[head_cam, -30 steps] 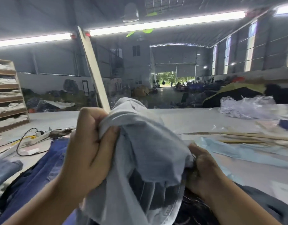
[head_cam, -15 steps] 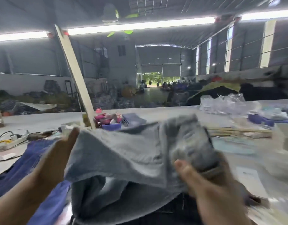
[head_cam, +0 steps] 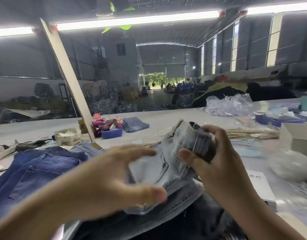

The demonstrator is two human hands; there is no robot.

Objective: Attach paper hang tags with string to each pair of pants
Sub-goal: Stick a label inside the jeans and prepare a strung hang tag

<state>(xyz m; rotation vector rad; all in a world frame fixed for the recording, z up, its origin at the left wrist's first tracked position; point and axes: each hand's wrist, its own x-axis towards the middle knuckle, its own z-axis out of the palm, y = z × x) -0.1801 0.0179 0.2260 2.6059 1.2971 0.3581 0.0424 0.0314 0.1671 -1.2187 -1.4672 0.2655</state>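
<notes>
A pair of pale, washed-out jeans (head_cam: 168,172) lies in front of me, its waistband end lifted. My right hand (head_cam: 216,163) grips that bunched waistband end, thumb on the near side and fingers curled over the top. My left hand (head_cam: 114,175) hovers just left of the pale jeans with fingers spread and blurred, holding nothing. No hang tag or string shows in either hand.
Dark blue jeans (head_cam: 40,170) are stacked at my left. Behind stand a slanted wooden post (head_cam: 69,80), a small cardboard box (head_cam: 68,135), a blue tray of oddments (head_cam: 111,130), folded jeans (head_cam: 135,124) and crumpled plastic bags (head_cam: 230,104). White boxes (head_cam: 296,137) and papers sit at right.
The pale jeans came down from in front of my face to the table. My left hand let go of the fabric and opened; my right hand shifted to the waistband.
</notes>
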